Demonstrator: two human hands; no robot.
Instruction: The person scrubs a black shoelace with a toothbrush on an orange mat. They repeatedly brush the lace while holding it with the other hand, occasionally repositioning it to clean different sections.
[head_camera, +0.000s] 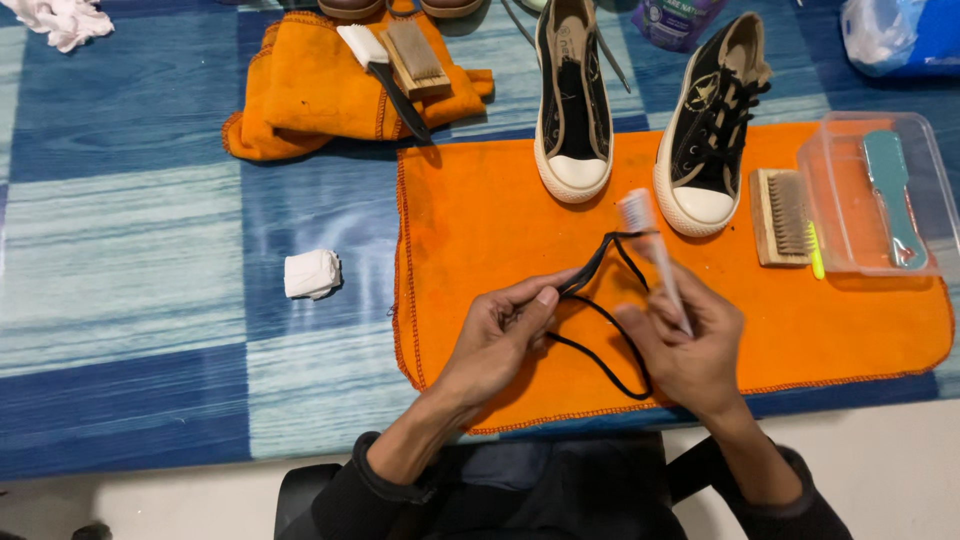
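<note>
**Both hands on a black shoelace, right also holds a brush**

Left hand (505, 335) pinches black shoelace (600, 310) between thumb and fingers. Right hand (685, 350) closed around white toothbrush (650, 250), bristles up at 12 o'clock, touching lace loop. Lace hangs over orange cloth (850, 320). Two black sneakers (572, 100) at 12 o'clock, wooden brush (780, 215) at 2 o'clock, white wad (312, 273) at 9 o'clock.
</note>
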